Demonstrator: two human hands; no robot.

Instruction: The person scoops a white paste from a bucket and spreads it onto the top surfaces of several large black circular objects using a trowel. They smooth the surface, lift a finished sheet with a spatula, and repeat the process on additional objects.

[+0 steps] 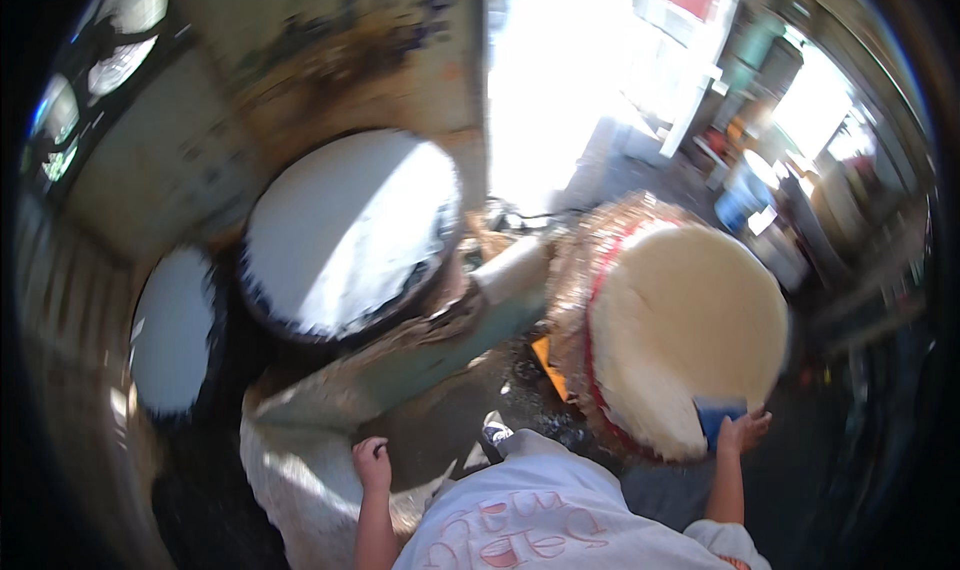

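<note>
My right hand [741, 429] grips a blue flat-sided tool or container [718, 418] at the near right edge of a large round tub. A pale cream-coloured mass [690, 307] fills this tub to the top, with a rougher strip along its near left side. The tub's red rim [598, 322] shows on the left, and crumpled clear plastic sheeting [566, 300] wraps around it. My left hand [372, 463] hangs low beside a masonry ledge, fingers curled. A small dark spot shows by its fingertips; whether it holds anything is unclear.
Left of the ledge [420, 367] stands a wide vat of white material [337, 232], partly sunlit. A smaller white-filled vat [174, 330] is at far left. Beyond lies a bright doorway [555, 82]. A blue container [742, 195] and blurred clutter are at right. An orange object [550, 367] lies by the tub.
</note>
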